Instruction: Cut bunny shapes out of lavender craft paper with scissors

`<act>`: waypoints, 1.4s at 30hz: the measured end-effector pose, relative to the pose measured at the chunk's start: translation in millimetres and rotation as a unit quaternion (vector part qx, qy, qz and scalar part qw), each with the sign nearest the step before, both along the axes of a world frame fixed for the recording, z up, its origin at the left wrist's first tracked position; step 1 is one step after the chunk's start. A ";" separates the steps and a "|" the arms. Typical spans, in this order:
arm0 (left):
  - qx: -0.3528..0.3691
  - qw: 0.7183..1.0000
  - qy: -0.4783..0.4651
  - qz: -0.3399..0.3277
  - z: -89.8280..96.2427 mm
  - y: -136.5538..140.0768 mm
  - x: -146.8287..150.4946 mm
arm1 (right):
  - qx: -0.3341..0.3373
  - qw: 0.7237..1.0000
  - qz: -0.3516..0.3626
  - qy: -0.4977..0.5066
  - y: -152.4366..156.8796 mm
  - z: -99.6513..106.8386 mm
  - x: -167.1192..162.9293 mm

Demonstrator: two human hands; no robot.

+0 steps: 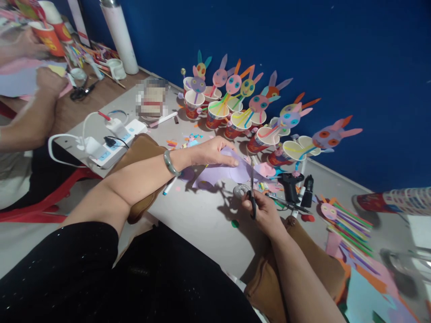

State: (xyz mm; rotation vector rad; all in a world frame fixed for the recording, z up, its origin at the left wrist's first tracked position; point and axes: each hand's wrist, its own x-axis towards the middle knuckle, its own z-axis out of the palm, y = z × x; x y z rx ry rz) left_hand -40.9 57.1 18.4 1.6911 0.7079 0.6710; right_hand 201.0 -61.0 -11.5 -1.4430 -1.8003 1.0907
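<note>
My left hand [218, 152] pinches a sheet of purple paper [215, 175] with a ragged, cut-away edge, held above the grey table [198, 215]. My right hand [264, 211] grips black-handled scissors [252, 197], whose blades point up beside the right side of the paper. Whether the blades touch the paper I cannot tell. A roll of clear tape [241, 191] lies just left of the scissors. Behind my hands stand several red paper cups [217, 114] holding paper rabbit faces [233, 84] on coloured sticks.
A black glue gun [290, 187] lies right of my hand. Further right are coloured sticks [357, 229], paper sheets [367, 296] and stacked cups [397, 200]. At left are a power strip [117, 142], a white bottle [120, 38] and another person's arm [37, 112]. A blue wall [303, 40] rises behind.
</note>
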 end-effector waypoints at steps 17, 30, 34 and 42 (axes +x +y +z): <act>-0.019 1.000 0.005 -0.009 7.0 -1.0 -5.3 | -0.005 1.000 -0.005 -0.004 -0.1 -2.7 1.6; -0.004 1.000 0.010 -0.025 6.1 -0.1 -5.4 | -0.031 0.999 0.003 -0.002 -0.4 4.3 -2.4; -0.015 1.000 -0.001 -0.027 8.2 -0.2 -4.8 | -0.038 0.999 0.005 -0.007 -0.1 2.6 -1.0; -0.106 0.992 -0.047 -0.042 12.6 -4.3 -3.1 | 0.010 1.000 -0.027 0.011 -0.1 -4.3 3.9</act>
